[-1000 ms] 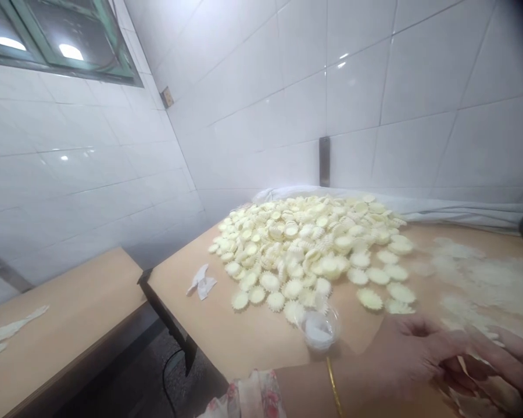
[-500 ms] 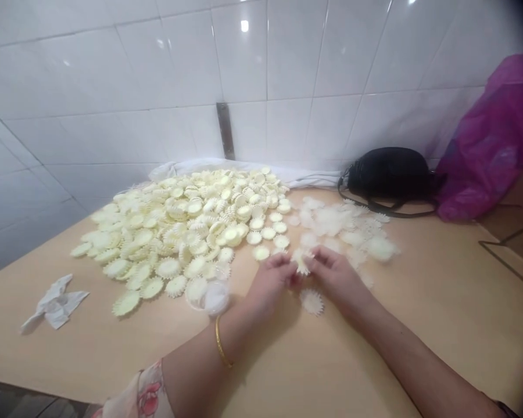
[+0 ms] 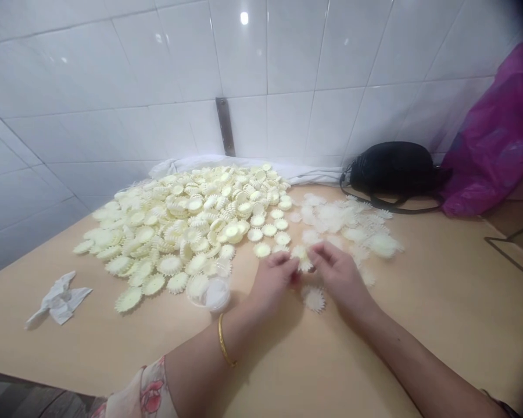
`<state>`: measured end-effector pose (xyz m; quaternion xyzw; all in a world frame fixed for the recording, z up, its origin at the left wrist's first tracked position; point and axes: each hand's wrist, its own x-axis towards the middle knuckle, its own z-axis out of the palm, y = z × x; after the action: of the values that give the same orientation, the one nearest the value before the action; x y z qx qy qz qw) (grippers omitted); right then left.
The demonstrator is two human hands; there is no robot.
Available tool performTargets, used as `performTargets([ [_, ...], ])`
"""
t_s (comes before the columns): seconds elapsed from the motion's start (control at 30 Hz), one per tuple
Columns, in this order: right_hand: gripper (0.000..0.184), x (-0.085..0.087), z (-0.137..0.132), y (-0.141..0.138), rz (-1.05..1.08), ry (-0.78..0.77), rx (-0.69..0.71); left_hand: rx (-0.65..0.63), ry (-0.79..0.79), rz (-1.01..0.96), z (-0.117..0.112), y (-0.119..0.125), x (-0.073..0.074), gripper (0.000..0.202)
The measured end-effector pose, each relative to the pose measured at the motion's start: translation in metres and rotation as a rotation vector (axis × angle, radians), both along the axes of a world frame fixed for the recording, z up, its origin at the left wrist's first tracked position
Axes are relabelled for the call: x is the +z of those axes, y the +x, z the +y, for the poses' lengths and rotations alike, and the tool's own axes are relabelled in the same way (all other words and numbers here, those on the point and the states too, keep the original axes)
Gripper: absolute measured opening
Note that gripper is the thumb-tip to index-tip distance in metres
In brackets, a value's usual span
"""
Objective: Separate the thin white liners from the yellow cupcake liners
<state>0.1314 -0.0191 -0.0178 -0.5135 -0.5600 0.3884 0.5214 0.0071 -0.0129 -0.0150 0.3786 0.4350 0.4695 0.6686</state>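
- The right hand (image 3: 342, 281) is curled, its fingertips pinching a small fluted cup (image 3: 304, 259) by the rim, near the middle of the table (image 3: 422, 313).
- The left hand (image 3: 273, 281) curls in from the left, fingers against the same cup; from this angle I can't quite tell whether it grips or only steadies.
- The cup looks thin and very light, stiff only along its ribs, so it would probably crease under a hard squeeze. The crimped rim seems the place to hold it, lightly, between fingertips.
- A second fluted cup (image 3: 314, 299) lies just in front of the hands, on the near side.
- A gold bangle (image 3: 223, 339) circles the left wrist, and a flowered sleeve (image 3: 146, 392) shows nearer.
- To the far right of the hands, paler cups (image 3: 344, 223) lie scattered.
- To the left spreads a large heap of pale yellow cups (image 3: 178, 232), with a clear plastic tub (image 3: 213, 293) at its near edge and crumpled tissue (image 3: 58, 299) beyond.
- Along the far edge lie a white cloth (image 3: 305, 171), a black bag (image 3: 392, 168) and a purple plastic bag (image 3: 492, 133), against the tiled wall (image 3: 287, 58).
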Motion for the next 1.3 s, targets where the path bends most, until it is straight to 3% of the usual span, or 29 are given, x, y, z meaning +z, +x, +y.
performTargets([
  [0.07,0.025,0.001,0.0,0.001,-0.026,0.033,-0.058,0.003,0.06,0.048,0.002,-0.002,-0.003,0.016],
  [0.17,0.025,0.003,0.002,0.003,-0.006,-0.001,-0.037,-0.008,0.117,0.093,0.005,-0.005,-0.007,0.019],
  [0.37,0.027,0.002,0.002,0.002,0.098,-0.108,0.051,-0.001,0.066,0.086,0.004,-0.005,-0.006,0.024],
  [0.5,0.022,0.003,0.0,0.002,0.045,-0.012,-0.002,0.02,0.084,0.079,0.006,-0.006,-0.007,0.027],
  [0.63,0.02,0.002,0.0,0.004,0.048,-0.011,0.116,0.011,0.095,0.011,0.008,-0.007,-0.01,0.025],
  [0.83,0.019,0.006,0.0,0.008,0.109,-0.104,0.262,-0.115,0.13,-0.121,0.007,-0.006,-0.012,0.02],
  [1.03,0.017,0.014,-0.001,0.01,-0.018,-0.112,0.219,-0.157,0.093,-0.119,0.004,-0.005,-0.009,0.025],
  [1.3,0.017,0.007,-0.001,0.009,-0.184,-0.014,0.191,-0.113,0.047,-0.122,0.004,-0.003,-0.011,0.024],
])
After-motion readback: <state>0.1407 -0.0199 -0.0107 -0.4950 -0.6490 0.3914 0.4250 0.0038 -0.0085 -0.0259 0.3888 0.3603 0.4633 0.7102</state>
